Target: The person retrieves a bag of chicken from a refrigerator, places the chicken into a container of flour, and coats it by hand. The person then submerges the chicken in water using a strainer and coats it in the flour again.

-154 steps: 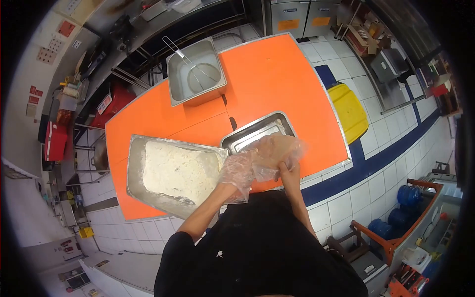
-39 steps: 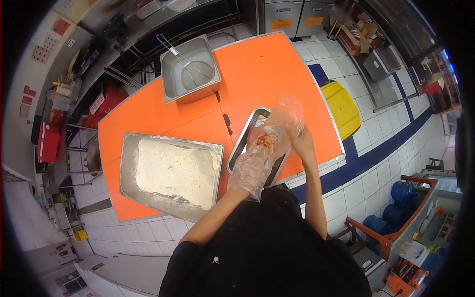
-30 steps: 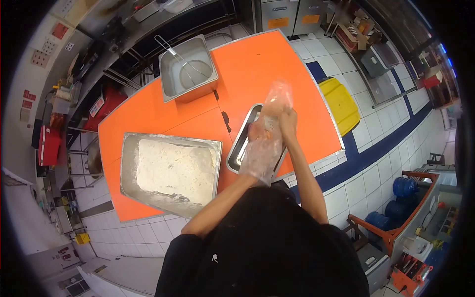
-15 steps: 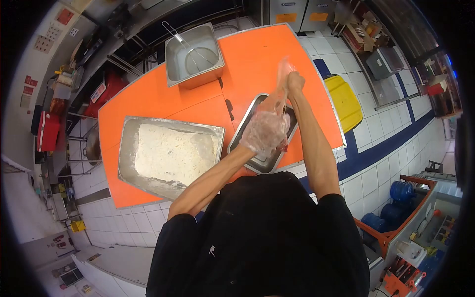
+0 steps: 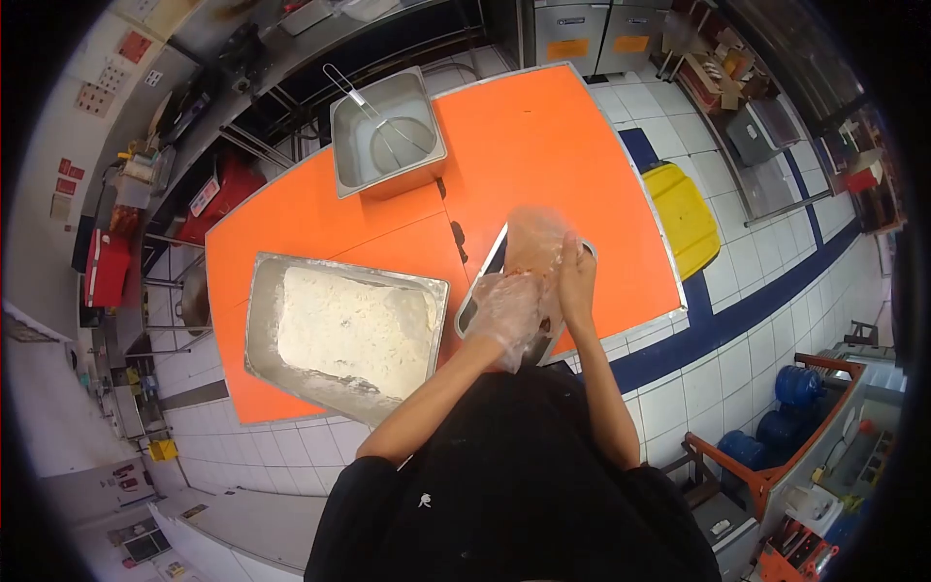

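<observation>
My left hand [image 5: 506, 308] wears a loose clear plastic glove and is closed at the lower part of a clear plastic bag [image 5: 533, 242]. Reddish bits show inside the bag; whether the fingers grip them is hidden by the plastic. My bare right hand [image 5: 576, 276] holds the bag's right side. Both hands are above a small metal tray [image 5: 588, 254], which the bag partly covers. Left of it stands a large metal pan [image 5: 254, 325] holding white flour [image 5: 354, 325].
A deep metal container [image 5: 349, 173] with a wire-handled strainer [image 5: 402, 141] stands at the back of the orange table [image 5: 543, 145]. A yellow lid [image 5: 684, 218] is beyond the table's right edge. Blue water bottles [image 5: 797, 385] are at the far right.
My right hand has come down and back from the bag's far end to its side. The bag is now spread wider above the tray, and my left hand is slightly lower.
</observation>
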Tool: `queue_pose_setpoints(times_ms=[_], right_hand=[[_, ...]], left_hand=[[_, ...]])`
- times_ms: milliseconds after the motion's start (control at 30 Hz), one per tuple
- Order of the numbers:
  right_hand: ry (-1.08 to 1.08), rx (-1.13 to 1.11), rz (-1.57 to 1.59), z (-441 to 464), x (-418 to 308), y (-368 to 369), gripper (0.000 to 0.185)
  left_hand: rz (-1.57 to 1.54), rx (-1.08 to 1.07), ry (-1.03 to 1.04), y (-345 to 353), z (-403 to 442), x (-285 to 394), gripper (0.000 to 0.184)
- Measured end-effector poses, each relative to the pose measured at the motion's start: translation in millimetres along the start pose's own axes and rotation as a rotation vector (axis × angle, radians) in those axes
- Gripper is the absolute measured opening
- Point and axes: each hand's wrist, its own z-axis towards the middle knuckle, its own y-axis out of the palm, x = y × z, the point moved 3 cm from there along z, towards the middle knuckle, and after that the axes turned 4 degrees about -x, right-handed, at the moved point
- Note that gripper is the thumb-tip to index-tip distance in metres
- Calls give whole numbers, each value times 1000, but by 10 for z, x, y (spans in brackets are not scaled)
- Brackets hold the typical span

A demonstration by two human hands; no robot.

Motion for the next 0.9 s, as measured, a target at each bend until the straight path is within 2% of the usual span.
queue_pose_setpoints(times_ms=[33, 100, 167, 300, 333, 433, 500, 533, 567, 600, 633, 667, 700, 767, 800, 900], right_hand=[[-18, 7, -40, -12, 65, 33, 51], [-46, 10, -82, -53, 57, 68, 51], [-40, -4, 51, -109, 16, 81, 52], [-15, -17, -4, -103, 186, 88, 52], [-33, -24, -109, -97, 237, 64, 45], [-311, 102, -371, -68, 518, 77, 49], [-277, 50, -272, 57, 492, 22, 50], [-135, -17, -185, 112, 528, -31, 49], [9, -72, -110, 139, 537, -61, 49], [14, -85, -116, 79, 368, -4, 49], [13, -54, 39, -14, 157, 63, 46], [11, -8, 186, -49, 69, 48, 46], [15, 26, 160, 13, 207, -45, 46], [-3, 81, 6, 209, 535, -283, 44], [1, 118, -12, 245, 515, -368, 44], [72, 50, 5, 202, 510, -382, 43]], left_hand=[[-77, -48, -157, 381, 175, -296, 25], [-158, -86, -312, 590, 384, -514, 28], [144, -340, -230, 626, 509, -517, 33], [199, -329, -233, 627, 371, -649, 38], [166, -300, -150, 622, 330, -646, 38], [138, -208, -33, 307, 107, -440, 37], [189, -296, -7, 359, 69, -419, 33], [183, -292, -48, 273, -78, -428, 33], [106, -213, -27, 162, -181, -357, 32], [31, -137, 10, 119, -234, -296, 31], [-16, 31, 93, 343, -264, -478, 30], [-31, 47, 19, 132, -402, -367, 29], [-52, 55, -40, -232, -637, -189, 29], [-266, 230, -7, -635, -1000, 8, 20], [-350, 297, 35, -851, -1179, 121, 22], [-548, 494, 143, -1232, -1702, 367, 27]])
